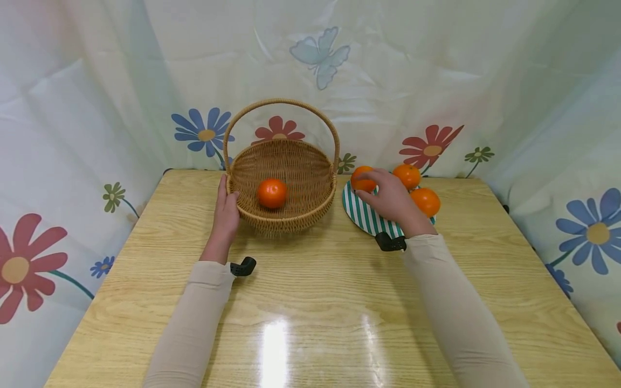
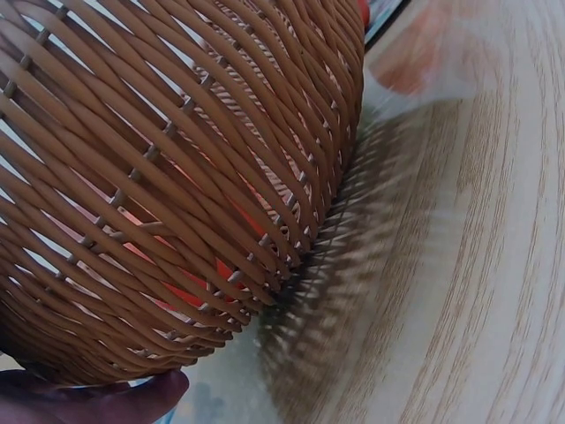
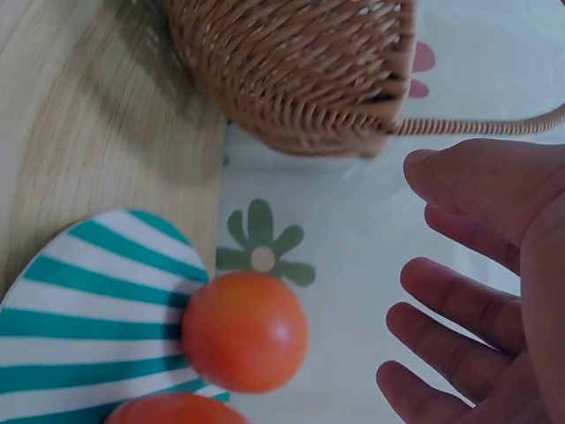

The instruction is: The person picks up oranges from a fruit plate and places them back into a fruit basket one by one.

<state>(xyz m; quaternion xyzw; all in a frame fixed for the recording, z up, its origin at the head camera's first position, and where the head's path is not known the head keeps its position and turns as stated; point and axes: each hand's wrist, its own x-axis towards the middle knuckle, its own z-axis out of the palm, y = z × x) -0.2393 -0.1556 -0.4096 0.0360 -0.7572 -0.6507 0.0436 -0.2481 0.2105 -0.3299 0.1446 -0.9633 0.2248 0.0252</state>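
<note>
Curtain point(image 1: 436, 64) printed with flowers and a pale butterfly hangs beyond both hands, above a glossy wood-grain table point(image 1: 330, 302). To the right of the left hand's hold stands a round wicker basket point(image 1: 286, 224), honey-brown and tightly woven, its thin wrapped handle arching overhead. On the far side of it from that hold, beneath the right hand, lies a green-and-white striped plate point(image 1: 358, 209), partly covered by hand and fruit. The left hand point(image 1: 225, 216) grips the basket's near side at the rim, thumb to the front; the right hand point(image 1: 392, 200) holds nothing, its fingers parted. Smallest are the smooth, round orange fruits: one glossy, red-tinged fruit point(image 1: 272, 194) inside the basket, inward from the left hand's grip, and three at the plate. The nearest of these point(image 3: 245, 332) sits just beside the right hand's fingertips, partly masked by them from the head, though the right wrist view shows a gap between. A second is cut off at that view's bottom edge. From the left wrist, the weave screens the basket's fruit into red-orange slivers, and most of the left hand falls outside the picture.
</note>
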